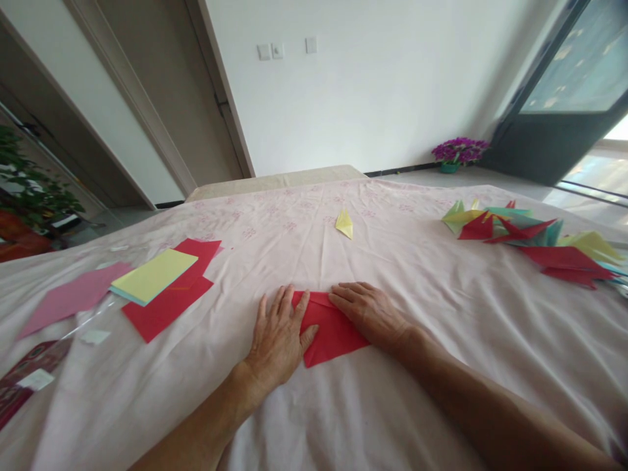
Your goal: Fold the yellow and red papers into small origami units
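A folded sheet of red paper (331, 337) lies flat on the cloth in front of me, a crease line running near its far edge. My left hand (279, 337) rests along its left side, fingers stretched out and thumb on the paper. On the right, my right hand (367, 314) lies flat over the upper right part, its fingertips at the far edge and hiding that corner. Beyond both hands stands a small folded yellow paper piece (345, 225) with pointed tips, touched by neither.
Loose sheets lie to the left: yellow paper (154, 275), red paper (157, 317) and pink paper (73, 297), beside a clear plastic-wrapped pack (34, 379). Several folded paper cranes (527, 229) sit at the right. A pink patterned tablecloth (275, 242) covers the table.
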The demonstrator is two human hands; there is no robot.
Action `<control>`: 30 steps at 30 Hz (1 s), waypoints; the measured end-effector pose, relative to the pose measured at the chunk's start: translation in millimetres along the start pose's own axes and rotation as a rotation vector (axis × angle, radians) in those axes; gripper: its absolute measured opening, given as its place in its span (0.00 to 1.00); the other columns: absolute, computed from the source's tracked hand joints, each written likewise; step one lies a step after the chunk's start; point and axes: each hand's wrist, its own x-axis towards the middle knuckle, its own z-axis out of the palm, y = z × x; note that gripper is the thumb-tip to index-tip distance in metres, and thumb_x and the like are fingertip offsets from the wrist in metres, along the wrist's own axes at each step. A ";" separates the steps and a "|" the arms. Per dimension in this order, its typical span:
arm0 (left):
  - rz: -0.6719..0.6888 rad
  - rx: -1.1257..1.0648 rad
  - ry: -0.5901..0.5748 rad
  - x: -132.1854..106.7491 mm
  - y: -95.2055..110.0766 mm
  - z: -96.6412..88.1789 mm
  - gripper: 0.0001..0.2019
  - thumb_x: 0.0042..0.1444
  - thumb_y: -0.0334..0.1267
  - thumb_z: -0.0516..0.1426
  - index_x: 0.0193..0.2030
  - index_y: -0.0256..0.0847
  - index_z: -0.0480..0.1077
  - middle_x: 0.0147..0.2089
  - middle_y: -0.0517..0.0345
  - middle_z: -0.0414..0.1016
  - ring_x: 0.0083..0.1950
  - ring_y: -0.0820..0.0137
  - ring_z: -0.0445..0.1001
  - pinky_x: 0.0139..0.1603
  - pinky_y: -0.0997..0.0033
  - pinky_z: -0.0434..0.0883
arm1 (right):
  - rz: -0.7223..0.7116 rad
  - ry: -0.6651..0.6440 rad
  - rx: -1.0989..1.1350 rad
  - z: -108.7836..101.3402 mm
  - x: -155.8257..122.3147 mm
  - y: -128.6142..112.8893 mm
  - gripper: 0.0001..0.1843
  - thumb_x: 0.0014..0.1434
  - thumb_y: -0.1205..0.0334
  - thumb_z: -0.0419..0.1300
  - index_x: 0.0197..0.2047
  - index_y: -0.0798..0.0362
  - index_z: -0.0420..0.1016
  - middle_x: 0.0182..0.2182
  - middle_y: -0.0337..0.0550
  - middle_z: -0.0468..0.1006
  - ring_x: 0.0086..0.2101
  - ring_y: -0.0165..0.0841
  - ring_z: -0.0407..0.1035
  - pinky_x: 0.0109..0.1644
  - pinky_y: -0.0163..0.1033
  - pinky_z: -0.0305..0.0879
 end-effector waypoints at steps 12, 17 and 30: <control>0.141 -0.053 0.008 8.8 -2.6 3.8 0.27 0.64 0.43 0.50 0.64 0.26 0.58 0.67 0.36 0.58 0.69 0.55 0.53 0.66 0.53 0.59 | 0.061 -0.031 -0.089 -4.5 -1.3 -12.1 0.17 0.64 0.72 0.52 0.56 0.57 0.69 0.54 0.53 0.73 0.52 0.40 0.68 0.58 0.48 0.63; 0.142 -0.036 -0.009 10.9 -2.7 5.0 0.27 0.62 0.43 0.52 0.65 0.32 0.59 0.67 0.34 0.58 0.67 0.52 0.58 0.64 0.52 0.62 | 0.111 -0.080 -0.105 -10.2 -0.7 -18.3 0.19 0.64 0.72 0.51 0.58 0.58 0.68 0.56 0.52 0.71 0.55 0.42 0.65 0.61 0.49 0.60; 0.143 -0.121 0.015 11.9 -1.2 7.0 0.28 0.63 0.48 0.51 0.65 0.34 0.58 0.68 0.40 0.58 0.69 0.56 0.55 0.68 0.50 0.55 | 0.225 -0.125 -0.051 -18.0 -14.0 -15.6 0.26 0.57 0.76 0.50 0.60 0.61 0.66 0.59 0.54 0.67 0.59 0.44 0.61 0.62 0.50 0.58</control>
